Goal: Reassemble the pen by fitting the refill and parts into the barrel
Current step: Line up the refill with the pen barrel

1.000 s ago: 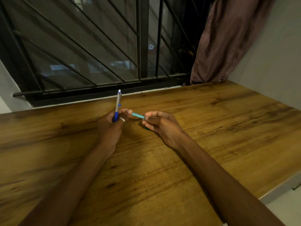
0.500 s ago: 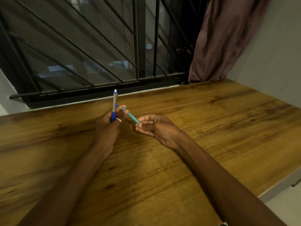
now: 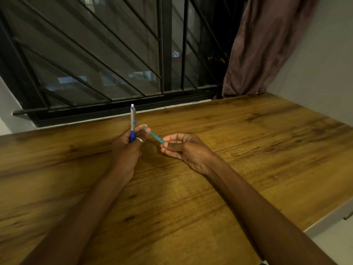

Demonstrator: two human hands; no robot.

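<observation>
My left hand (image 3: pixel 127 148) holds a silver-and-blue pen barrel (image 3: pixel 132 121) upright, its white push button on top and its lower end hidden in my fist. A small ring (image 3: pixel 139 139) sits on one finger of that hand. My right hand (image 3: pixel 183 148) pinches one end of a thin teal refill (image 3: pixel 153 134). The refill slants up and to the left, and its free end touches my left fingertips beside the barrel. Both hands hover just above the wooden table (image 3: pixel 238 150).
A black barred window (image 3: pixel 114 64) runs along the table's far edge. A brown curtain (image 3: pixel 263 46) hangs at the back right beside a pale wall. The table's right edge (image 3: pixel 324 219) lies close to my right forearm.
The refill has tilted from nearly level to slanting, and more of it now shows between the hands. My right hand has dropped slightly and drawn a little away from the left one.
</observation>
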